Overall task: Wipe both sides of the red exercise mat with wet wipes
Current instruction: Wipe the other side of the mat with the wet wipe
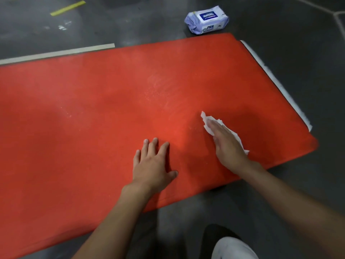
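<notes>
One red exercise mat (pixel 93 118) is laid flat on the dark floor (pixel 280 202). One white wet wipe (pixel 209 126) is pressed onto it under the right hand (pixel 226 144), fingers straight and together. The left hand (pixel 153 165) is rested flat on the mat, fingers spread. One pack of wipes (pixel 206 22) is seen on the floor beyond the mat's far edge.

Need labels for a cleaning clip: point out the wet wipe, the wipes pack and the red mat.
wet wipe (pixel 206 122), head view, on its exposed white far corner.
wipes pack (pixel 208 17), head view, on its top label.
red mat (pixel 84 118), head view, on its bare left half.
</notes>
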`<state>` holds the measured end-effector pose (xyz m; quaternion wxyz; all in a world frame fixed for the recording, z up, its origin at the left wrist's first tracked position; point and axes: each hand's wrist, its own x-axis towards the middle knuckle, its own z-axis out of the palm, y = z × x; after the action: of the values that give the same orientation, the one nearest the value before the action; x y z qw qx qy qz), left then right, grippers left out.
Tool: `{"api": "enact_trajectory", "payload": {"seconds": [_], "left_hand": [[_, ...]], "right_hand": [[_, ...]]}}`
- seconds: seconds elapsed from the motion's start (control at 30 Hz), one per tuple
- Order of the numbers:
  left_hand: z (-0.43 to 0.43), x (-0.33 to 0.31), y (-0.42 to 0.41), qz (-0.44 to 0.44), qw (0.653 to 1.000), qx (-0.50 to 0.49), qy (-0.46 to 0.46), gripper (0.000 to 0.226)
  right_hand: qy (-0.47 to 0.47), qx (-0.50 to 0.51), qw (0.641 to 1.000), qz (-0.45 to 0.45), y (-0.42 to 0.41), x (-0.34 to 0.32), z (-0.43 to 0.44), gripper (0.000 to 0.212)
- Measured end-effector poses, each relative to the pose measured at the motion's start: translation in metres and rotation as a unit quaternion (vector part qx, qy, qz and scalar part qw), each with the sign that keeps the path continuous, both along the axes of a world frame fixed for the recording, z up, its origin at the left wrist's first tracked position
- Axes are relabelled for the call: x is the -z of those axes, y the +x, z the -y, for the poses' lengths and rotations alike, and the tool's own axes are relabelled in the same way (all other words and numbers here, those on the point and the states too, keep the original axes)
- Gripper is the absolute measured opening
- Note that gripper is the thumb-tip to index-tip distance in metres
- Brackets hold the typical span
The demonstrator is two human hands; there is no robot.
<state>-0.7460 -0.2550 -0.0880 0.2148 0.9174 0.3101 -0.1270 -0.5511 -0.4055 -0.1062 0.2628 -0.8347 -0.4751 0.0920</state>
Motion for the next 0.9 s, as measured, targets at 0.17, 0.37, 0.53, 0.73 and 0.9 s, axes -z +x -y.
{"api": "enact_trajectory", "payload": {"seconds": [0.17, 0.37, 0.53, 0.73, 0.9], "left_hand": [[-0.002, -0.005, 0.005, -0.016, 1.0, 0.003, 0.0, 0.1], [-0.006, -0.009, 0.007, -0.038, 0.999, 0.014, 0.006, 0.109], [-0.003, -0.008, 0.01, -0.04, 0.999, 0.012, 0.012, 0.107], [-0.004, -0.008, 0.01, -0.045, 0.999, 0.01, 0.012, 0.107], [-0.002, -0.007, 0.011, -0.049, 0.999, 0.01, 0.009, 0.107]], "right_hand": [[0.033, 0.046, 0.998, -0.029, -0.024, -0.005, -0.005, 0.041], [-0.144, -0.157, 0.97, 0.12, -0.022, -0.001, -0.01, 0.049], [-0.198, -0.088, 0.968, 0.124, -0.026, 0.003, -0.013, 0.06], [-0.202, -0.105, 0.965, 0.13, -0.024, 0.001, -0.012, 0.061], [-0.224, -0.142, 0.953, 0.148, -0.059, 0.003, -0.008, 0.06]]}}
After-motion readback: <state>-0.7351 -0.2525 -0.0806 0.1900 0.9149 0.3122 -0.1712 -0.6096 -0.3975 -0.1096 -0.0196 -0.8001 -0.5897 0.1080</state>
